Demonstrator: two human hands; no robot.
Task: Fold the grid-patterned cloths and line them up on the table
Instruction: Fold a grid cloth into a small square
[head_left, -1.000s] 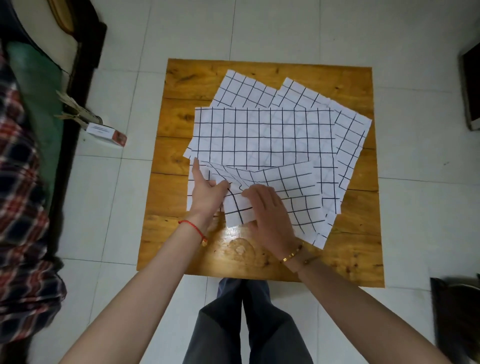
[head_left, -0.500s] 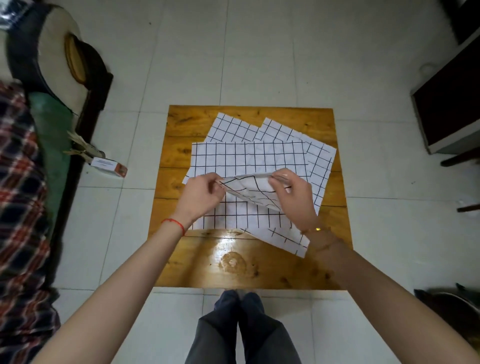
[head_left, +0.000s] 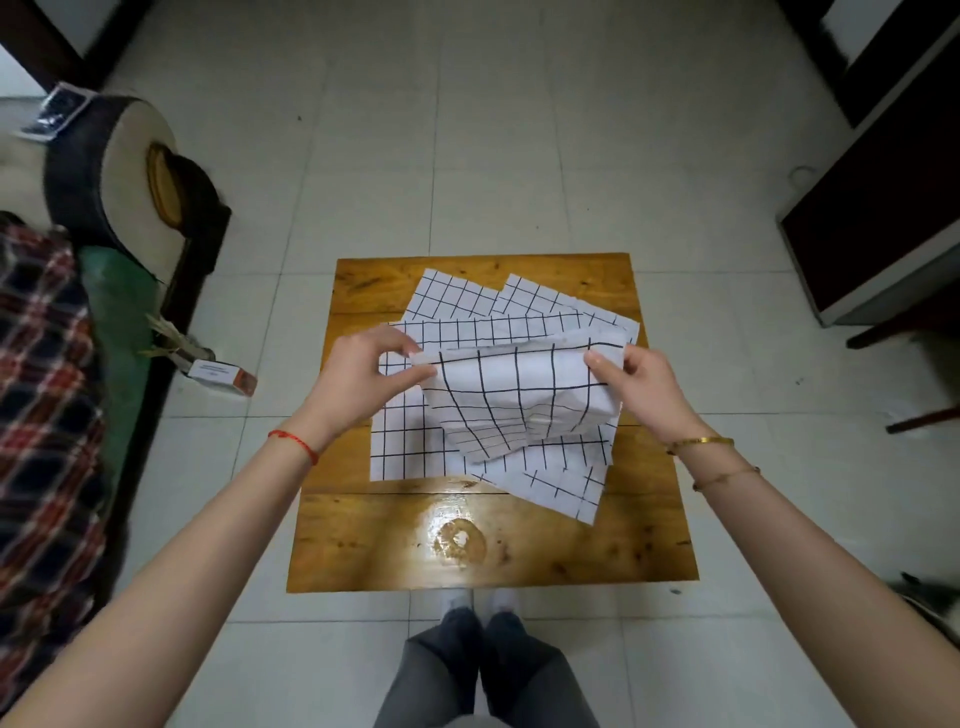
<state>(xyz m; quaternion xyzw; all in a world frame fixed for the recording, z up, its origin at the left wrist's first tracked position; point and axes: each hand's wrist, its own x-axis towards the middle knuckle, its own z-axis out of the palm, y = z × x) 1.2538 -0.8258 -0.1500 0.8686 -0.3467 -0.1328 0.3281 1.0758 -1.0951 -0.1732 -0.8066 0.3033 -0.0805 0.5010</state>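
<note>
Our left hand (head_left: 358, 375) and right hand (head_left: 641, 387) each keep a pinching grip on the top corners of one grid cloth (head_left: 524, 400), lifted mid-frame over the other cloths (head_left: 410, 441), spread on the wooden worktop (head_left: 493, 545), white floor tiles around.

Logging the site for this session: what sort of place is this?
Probably a room in a home: pale tiled floor, a low square wooden table and a red plaid blanket on furniture at the left.
</note>
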